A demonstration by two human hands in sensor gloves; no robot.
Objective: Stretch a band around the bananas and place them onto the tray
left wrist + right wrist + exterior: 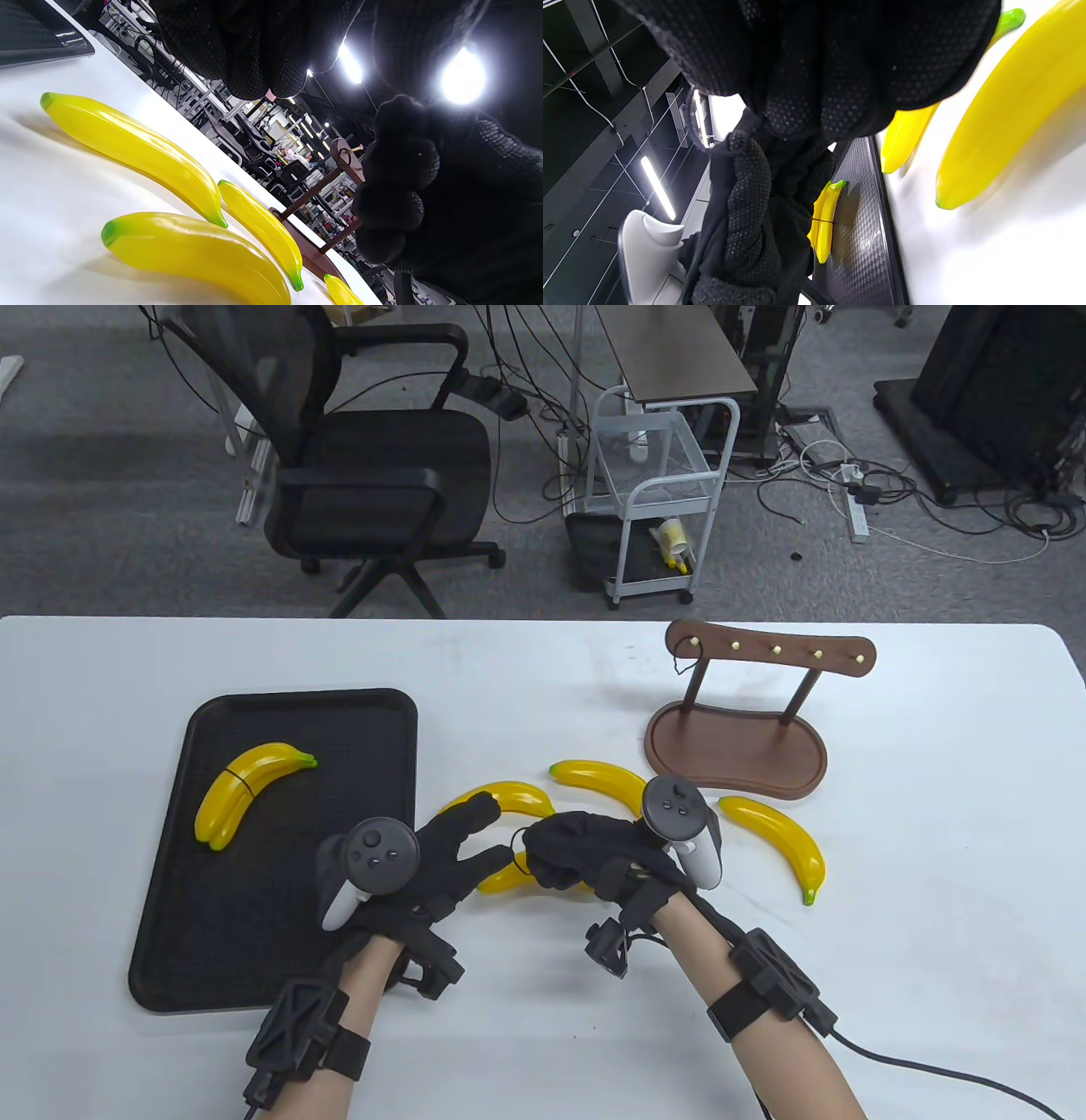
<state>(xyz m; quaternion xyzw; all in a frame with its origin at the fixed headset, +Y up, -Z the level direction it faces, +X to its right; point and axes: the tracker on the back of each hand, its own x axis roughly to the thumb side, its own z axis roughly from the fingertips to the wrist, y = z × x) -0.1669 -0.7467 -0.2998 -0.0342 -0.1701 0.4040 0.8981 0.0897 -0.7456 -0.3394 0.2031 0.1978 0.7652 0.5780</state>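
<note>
A banded pair of bananas (246, 789) lies on the black tray (254, 916), also seen in the right wrist view (825, 220). Loose bananas lie on the table: one (517, 796) by my left fingertips, one (501, 881) partly under both hands, one (598, 779) behind them, one (776, 836) to the right. My left hand (484, 831) reaches over them with its fingers straight and spread. My right hand (551, 853) is curled just right of it and appears to pinch a thin black band (516, 848).
A brown wooden hook stand (734, 746) stands at the back right with a band (679, 666) hanging from its leftmost hook. The tray's front edge lies close to the table's near edge. An office chair and a cart stand on the floor beyond the table.
</note>
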